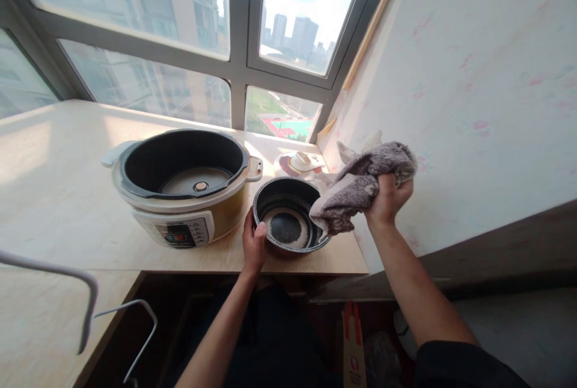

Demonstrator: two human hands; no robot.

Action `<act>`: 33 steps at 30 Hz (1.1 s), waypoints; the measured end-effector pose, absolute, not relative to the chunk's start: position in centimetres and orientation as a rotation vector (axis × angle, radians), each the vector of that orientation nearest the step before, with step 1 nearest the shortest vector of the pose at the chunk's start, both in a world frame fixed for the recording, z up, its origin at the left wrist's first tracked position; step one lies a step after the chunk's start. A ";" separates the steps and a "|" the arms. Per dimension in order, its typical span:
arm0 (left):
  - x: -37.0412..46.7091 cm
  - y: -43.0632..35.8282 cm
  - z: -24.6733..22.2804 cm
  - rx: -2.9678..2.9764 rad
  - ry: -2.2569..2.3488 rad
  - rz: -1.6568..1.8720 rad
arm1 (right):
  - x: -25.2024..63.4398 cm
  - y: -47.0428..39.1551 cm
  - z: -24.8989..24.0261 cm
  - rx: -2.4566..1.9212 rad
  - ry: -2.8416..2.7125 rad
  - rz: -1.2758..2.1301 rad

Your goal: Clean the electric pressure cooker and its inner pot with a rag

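Note:
A round black inner pot (286, 225) stands near the front edge of the sill, with a pale ring on its inside bottom. My left hand (255, 240) grips the pot's left side, thumb at the rim and fingers along the outer wall. Up at the right, my right hand (388, 198) is closed round a crumpled grey-brown cloth (356, 186), whose lower end hangs over the pot's right rim. To the left sits a white and gold electric cooker (180, 195), lidless, its dark inside showing a round plate.
Behind the pot lies a white and brown lid (300, 162). Windows rise at the back, a patterned wall (473, 87) at the right. White metal hooks (88, 292) stick out at lower left. A paper bag (354, 352) stands below the sill (58, 213).

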State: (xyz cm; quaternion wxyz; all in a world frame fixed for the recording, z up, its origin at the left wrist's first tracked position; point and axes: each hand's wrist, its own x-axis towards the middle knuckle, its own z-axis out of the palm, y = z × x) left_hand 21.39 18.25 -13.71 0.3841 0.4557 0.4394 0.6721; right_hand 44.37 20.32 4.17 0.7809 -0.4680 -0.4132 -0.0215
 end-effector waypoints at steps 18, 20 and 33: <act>21.5 18.0 -15.3 1.063 0.804 1.664 | 37.1 24.3 -4.5 -1.408 -1.988 0.887; 21.4 18.1 -15.5 0.949 0.719 1.623 | 36.5 23.6 -4.3 -1.319 -2.075 1.047; 21.7 18.5 -15.3 0.634 0.740 1.584 | 35.5 22.7 -2.9 -1.119 -2.202 1.209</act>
